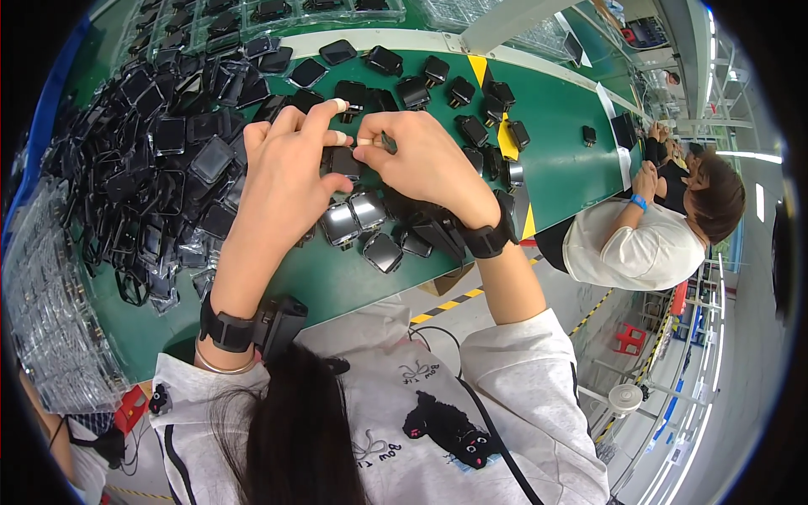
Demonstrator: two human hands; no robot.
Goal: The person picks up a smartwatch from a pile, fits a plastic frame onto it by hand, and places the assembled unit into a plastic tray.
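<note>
A small black watch-like case (343, 162) sits between the thumb and a finger of my left hand (290, 160), above the green table. Pale covers wrap some of this hand's fingertips, and its upper fingers stretch forward over other cases. Close by on the right, my right hand (417, 156) is pinched at the case's upper right edge. What lies between its thumb and forefinger is too small to make out. Just below my hands lie shiny silver-faced cases (367, 209) and another shiny dark case (382, 252).
Black cases, some in clear film, heap up on the table's left (168, 135). More black cases (471, 129) stand near the yellow-black tape (508, 139). Clear plastic trays (59, 295) stack at the left edge. A white-shirted person (640, 244) sits at the right.
</note>
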